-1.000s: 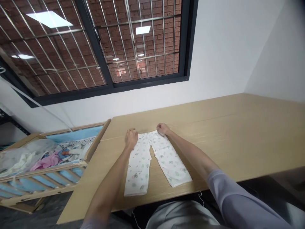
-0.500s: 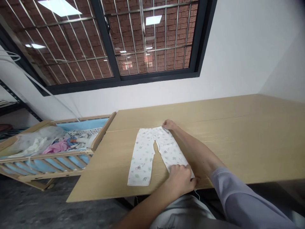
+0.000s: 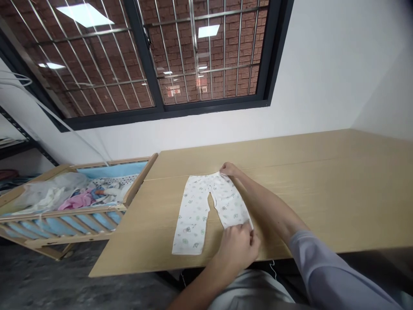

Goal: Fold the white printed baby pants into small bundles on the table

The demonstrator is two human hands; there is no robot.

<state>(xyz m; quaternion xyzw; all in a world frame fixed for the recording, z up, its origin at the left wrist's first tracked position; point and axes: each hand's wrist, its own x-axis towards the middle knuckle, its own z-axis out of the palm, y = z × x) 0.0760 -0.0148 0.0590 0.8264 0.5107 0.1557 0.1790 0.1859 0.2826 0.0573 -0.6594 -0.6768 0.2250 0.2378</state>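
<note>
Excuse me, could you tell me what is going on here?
A person is handling a pair of white printed trousers laid out on a tan table. The right hand holds a corner of the waistband, while the left hand grips the lower end of the leg on the same side. The other leg lies flat, untouched. Beside the table stands a wooden crib with cloths in it.

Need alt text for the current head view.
White printed pants lie spread on a tan table; the right hand pinches a waist corner, and the left hand grips the lower leg on that side. A wooden crib stands at left; a barred window is beyond.
</note>
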